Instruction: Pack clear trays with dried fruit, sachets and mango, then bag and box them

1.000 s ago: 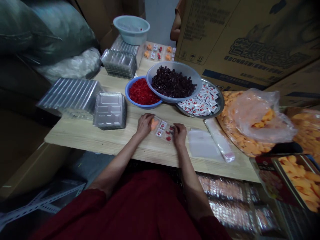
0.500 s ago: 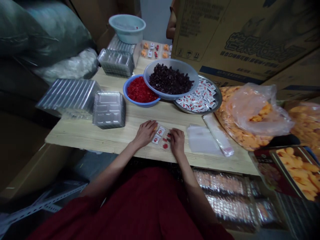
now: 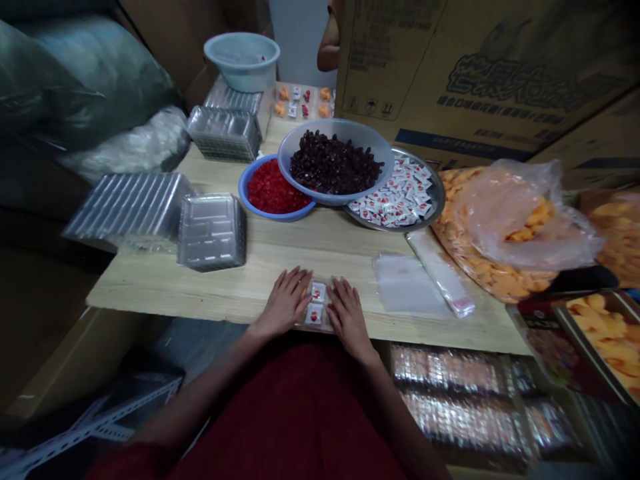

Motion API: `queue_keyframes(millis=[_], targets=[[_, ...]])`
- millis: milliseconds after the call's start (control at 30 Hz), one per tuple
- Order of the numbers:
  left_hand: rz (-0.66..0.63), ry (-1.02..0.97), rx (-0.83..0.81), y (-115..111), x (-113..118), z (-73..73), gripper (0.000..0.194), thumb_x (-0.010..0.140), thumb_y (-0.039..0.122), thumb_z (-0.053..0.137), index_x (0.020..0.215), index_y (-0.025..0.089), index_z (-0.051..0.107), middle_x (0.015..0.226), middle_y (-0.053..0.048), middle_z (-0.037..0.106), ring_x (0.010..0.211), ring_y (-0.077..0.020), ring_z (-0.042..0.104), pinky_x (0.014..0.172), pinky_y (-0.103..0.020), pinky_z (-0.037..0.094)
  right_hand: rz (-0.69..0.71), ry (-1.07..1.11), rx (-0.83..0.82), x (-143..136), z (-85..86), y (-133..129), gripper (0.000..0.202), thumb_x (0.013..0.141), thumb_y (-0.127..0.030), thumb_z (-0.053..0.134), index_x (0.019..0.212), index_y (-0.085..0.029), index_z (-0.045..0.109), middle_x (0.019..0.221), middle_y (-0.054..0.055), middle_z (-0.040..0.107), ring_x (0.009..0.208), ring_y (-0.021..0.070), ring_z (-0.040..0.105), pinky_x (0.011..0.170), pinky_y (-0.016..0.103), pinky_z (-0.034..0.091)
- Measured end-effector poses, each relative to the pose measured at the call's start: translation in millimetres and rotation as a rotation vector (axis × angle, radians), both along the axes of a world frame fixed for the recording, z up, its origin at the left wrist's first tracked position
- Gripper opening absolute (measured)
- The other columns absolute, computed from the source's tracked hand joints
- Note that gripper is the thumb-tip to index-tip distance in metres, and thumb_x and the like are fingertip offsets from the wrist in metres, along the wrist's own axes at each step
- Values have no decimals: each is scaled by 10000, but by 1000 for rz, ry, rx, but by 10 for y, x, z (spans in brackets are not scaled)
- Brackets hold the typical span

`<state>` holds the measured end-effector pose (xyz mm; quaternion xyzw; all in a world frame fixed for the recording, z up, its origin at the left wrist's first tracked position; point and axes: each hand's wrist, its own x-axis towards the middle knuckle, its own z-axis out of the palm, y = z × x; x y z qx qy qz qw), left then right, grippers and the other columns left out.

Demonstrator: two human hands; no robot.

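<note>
- The tray (image 3: 320, 327) is set at the front edge of the counter (image 3: 200, 293).
- Its sides are covered by the left hand (image 3: 285, 301) and right hand (image 3: 349, 317), palms down, fingers outstretched, nothing gripped.
- Between them, two sachets (image 3: 314, 313) are left visible.

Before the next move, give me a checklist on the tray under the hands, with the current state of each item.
1. Both hands on the clear tray: ok; left hand over its left side, right hand over its right.
2. Two white sachets in the middle: ok, one above the other in the view.
3. Side compartments filled: cannot tell; the hands cover most of them.
4. Tray well back from the front edge of the table: not ok; it lies right by that edge.
5. Flat plastic bags beside the work: ok, on the table to the right of the right hand.
</note>
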<state>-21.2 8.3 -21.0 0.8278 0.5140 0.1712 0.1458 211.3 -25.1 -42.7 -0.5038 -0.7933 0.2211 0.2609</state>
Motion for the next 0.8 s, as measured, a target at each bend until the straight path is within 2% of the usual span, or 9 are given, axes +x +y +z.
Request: queue_keyframes(millis=[133, 233, 333, 400, 467, 567, 633, 700, 800], targets=[[33, -50, -7, 50, 57, -16, 534, 1037, 333, 414, 1560, 223, 410, 1575, -117, 481, 1523, -288, 332, 1267, -535, 189, 1, 77, -13, 30, 50, 105, 525, 1039, -258, 469, 1553, -347, 417, 1654, 38, 357, 1588, 234, 183, 1274, 592, 177], [60, -100, 13, 197, 125, -4, 499, 1034, 318, 410, 1523, 229, 459, 1562, -124, 494, 1515, -295, 342, 1257, -551, 177, -95, 128, 18, 86, 162, 204, 424, 1046, -276, 459, 1459, -310, 547, 1608, 48, 440, 1559, 236, 279, 1280, 576, 175], [105, -163, 49, 256, 105, 15, 499, 1016, 368, 448, 1494, 227, 474, 1576, -143, 460, 1492, -307, 364, 1235, -526, 232, -332, 203, 53, 337, 354, 212, 357, 1043, -310, 455, 1333, -244, 653, 1454, 107, 597, 1421, 247, 491, 1216, 503, 357], [232, -179, 70, 241, 9, 17, 533, 995, 438, 485, 1469, 194, 478, 1520, -182, 490, 1422, -332, 427, 1183, -521, 315, -459, 228, 26, 525, 482, 151, 339, 1036, -336, 467, 1259, -212, 690, 1294, 135, 680, 1259, 261, 610, 1113, 469, 472], [371, -155, 45, 207, -121, 4, 540, 975, 511, 495, 1385, 161, 529, 1369, -199, 576, 1300, -352, 501, 1110, -533, 387, -484, 241, -21, 611, 551, 68, 331, 1027, -358, 496, 1244, -205, 694, 1234, 133, 697, 1185, 263, 640, 1074, 463, 501], [425, -85, -75, 158, -262, -27, 477, 949, 573, 497, 1171, 170, 622, 1172, -164, 630, 1154, -347, 550, 1040, -539, 432, -352, 258, -71, 455, 476, -21, 383, 1010, -374, 559, 1360, -238, 634, 1434, 117, 597, 1392, 268, 507, 1187, 483, 410], [414, -52, -138, 146, -274, -32, 448, 917, 580, 539, 1095, 178, 631, 1140, -155, 625, 1122, -346, 549, 1017, -537, 444, -235, 251, -102, 240, 335, -46, 459, 986, -380, 613, 1430, -271, 582, 1582, 86, 461, 1534, 275, 320, 1260, 514, 303], [416, -63, -168, 157, -227, -17, 424, 872, 564, 607, 1049, 179, 624, 1116, -151, 615, 1102, -344, 547, 1001, -535, 452, -184, 245, -126, 58, 187, -56, 499, 970, -367, 641, 1456, -288, 558, 1648, 59, 364, 1584, 275, 192, 1290, 541, 222], [409, -210, -224, 190, -100, 32, 351, 813, 506, 691, 945, 195, 596, 991, -99, 612, 1013, -301, 571, 969, -502, 473, -197, 277, -122, -8, 63, -50, 480, 975, -343, 634, 1446, -278, 566, 1657, 70, 345, 1579, 261, 214, 1301, 547, 172]])
